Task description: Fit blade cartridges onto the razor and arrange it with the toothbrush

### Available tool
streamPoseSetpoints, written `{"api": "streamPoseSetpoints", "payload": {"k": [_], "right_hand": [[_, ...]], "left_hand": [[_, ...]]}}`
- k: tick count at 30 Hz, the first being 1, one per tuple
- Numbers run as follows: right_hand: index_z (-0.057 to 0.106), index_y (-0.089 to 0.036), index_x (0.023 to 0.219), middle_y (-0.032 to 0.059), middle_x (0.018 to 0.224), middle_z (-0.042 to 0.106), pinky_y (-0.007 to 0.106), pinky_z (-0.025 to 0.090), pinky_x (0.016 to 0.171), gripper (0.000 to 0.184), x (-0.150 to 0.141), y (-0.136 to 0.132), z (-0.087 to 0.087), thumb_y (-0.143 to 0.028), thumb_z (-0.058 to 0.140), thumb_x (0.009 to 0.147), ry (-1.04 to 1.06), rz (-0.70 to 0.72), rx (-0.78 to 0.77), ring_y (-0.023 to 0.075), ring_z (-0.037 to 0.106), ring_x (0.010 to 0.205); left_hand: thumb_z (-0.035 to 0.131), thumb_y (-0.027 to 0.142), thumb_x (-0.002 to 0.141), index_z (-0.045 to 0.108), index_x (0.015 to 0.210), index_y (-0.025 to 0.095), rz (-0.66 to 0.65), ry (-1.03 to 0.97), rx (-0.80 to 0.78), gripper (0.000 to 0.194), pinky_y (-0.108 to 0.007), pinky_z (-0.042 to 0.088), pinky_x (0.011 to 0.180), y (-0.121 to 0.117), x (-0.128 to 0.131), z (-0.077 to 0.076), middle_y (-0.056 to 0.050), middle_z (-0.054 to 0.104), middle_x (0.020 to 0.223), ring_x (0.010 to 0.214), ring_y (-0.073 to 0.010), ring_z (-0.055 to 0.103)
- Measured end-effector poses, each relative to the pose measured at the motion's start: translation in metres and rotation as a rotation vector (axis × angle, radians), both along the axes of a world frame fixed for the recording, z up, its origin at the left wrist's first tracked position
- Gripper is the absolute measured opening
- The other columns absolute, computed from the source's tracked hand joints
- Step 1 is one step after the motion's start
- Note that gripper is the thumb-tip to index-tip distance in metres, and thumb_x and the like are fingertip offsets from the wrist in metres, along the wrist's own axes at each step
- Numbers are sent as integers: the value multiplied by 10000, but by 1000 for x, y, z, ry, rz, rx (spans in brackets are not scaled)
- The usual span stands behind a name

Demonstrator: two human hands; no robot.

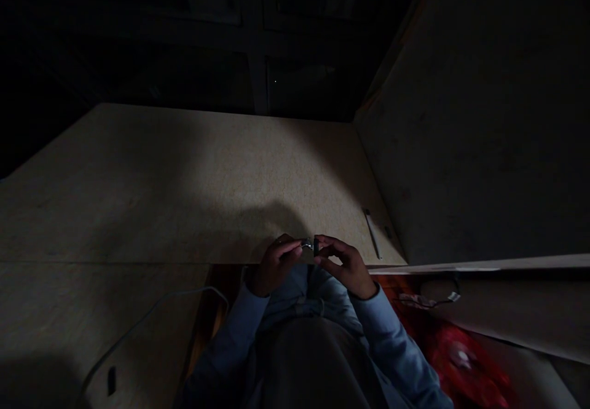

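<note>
Above the table's front edge, my two hands meet around a small item. My left hand point(275, 266) pinches a shiny metal piece point(306, 245) between thumb and fingers. Opposite it, my right hand point(348, 267) grips a thin, dark, disc-like piece point(316, 246) by its edge, thumb below and fingers above. The two pieces touch or nearly touch; whether they are joined I cannot tell in this dim light. Their exact kind is too small and dark to make out.
On the pale table point(207, 169), a thin whitish pen-like stick point(373, 235) lies near the right-hand panel point(474, 150). A cable point(152, 306) crosses the lower left surface, near a small black object point(111, 381). Red crinkled material point(461, 366) lies at lower right.
</note>
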State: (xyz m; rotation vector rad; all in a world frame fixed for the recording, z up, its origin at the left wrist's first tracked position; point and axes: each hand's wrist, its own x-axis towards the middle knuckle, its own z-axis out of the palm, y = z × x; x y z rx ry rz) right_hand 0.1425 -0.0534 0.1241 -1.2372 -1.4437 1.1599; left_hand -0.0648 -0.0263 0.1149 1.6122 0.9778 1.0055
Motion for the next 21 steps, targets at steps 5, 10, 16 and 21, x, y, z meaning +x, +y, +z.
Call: {"api": "streamPoseSetpoints", "payload": {"k": [5,10,16,21], "right_hand": [[712,-208,1206,70,934,772,345,596,762,431,2,-2,7,-299,788,792,-110,10,79,186,712,749],[712,-208,1221,61,896,773,345,591,771,431,3,-4,10,-283,778,802,-174,61,102,188,708,751],[728,-222,1200,61,923,774,339,600,753,414,4,-6,12,-356,783,812,-123,115,98,176,702,725],[724,-223,1210,67,947,775,342,594,781,417,5,-7,11,-381,776,828,-81,138,91,182,699,760]], "left_hand": [[548,445,973,763,1128,183,2,7,7,372,-313,468,782,-2,-4,-1,-78,670,903,860,-193,608],[523,446,986,755,1161,191,-60,27,58,387,-327,458,790,-4,-3,-2,-80,661,892,877,-202,594],[502,450,998,760,1149,203,-131,38,64,389,-329,447,772,-5,-4,-4,-74,640,857,857,-201,585],[503,448,998,757,1168,215,-153,34,85,384,-332,441,779,-6,-6,-3,-75,645,864,852,-202,570]]}}
